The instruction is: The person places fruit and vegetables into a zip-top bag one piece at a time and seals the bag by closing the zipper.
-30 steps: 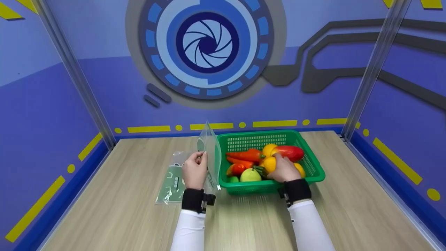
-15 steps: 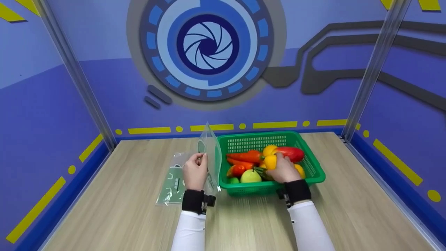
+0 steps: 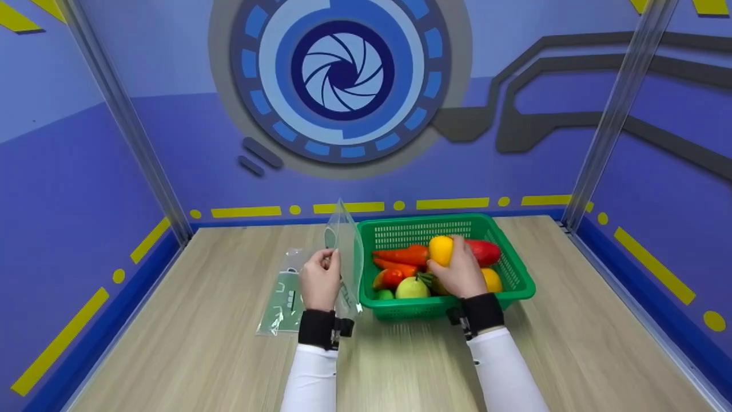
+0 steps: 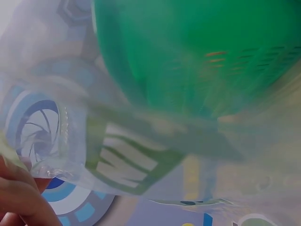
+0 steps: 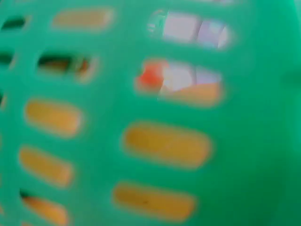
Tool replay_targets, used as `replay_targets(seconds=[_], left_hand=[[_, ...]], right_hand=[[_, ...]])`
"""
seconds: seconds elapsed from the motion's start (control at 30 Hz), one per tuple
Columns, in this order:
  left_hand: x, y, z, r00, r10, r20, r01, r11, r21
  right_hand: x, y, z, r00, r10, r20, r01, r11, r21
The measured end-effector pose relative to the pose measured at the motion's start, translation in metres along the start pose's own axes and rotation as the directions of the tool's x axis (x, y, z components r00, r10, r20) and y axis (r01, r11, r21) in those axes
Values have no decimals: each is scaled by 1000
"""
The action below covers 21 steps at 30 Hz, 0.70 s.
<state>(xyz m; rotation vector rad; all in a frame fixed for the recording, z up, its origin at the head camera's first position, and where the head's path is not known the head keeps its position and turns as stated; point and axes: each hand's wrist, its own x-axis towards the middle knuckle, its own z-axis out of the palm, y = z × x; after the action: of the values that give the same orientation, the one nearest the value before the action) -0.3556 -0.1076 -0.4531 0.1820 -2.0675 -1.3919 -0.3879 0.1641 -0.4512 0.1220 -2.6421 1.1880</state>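
My left hand [image 3: 320,279] pinches the edge of a clear plastic bag [image 3: 350,260] with green print, held upright against the basket's left side. In the left wrist view, the bag [image 4: 134,160] spreads in front of the basket, and fingers show at lower left. My right hand [image 3: 462,270] grips a round yellow fruit [image 3: 441,250] above the other produce in the green basket [image 3: 394,312]. Beneath it are carrots [image 3: 400,254], a pale green pear [image 3: 412,288] and a long red fruit or vegetable [image 3: 485,252]. Only the basket's slotted wall [image 5: 258,141] fills the right wrist view, hiding the hand.
Another clear bag with green print [image 3: 283,297] lies flat on the wooden table [image 3: 189,320], left of the basket and partly behind my left hand. A blue-purple wall [image 3: 343,189] stands behind the table, with panels at both sides.
My right hand has lifted the yellow fruit up from among the others, moving slightly left and away from the basket's contents. My left hand and the bag have stayed in place.
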Motion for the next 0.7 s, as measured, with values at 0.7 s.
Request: replay_targets(seconds=[0.7], left_hand=[[-4, 13, 0, 998, -17, 59, 13, 998, 66]], right_hand=[[-26, -76, 45, 957, -238, -166, 290, 808, 513]])
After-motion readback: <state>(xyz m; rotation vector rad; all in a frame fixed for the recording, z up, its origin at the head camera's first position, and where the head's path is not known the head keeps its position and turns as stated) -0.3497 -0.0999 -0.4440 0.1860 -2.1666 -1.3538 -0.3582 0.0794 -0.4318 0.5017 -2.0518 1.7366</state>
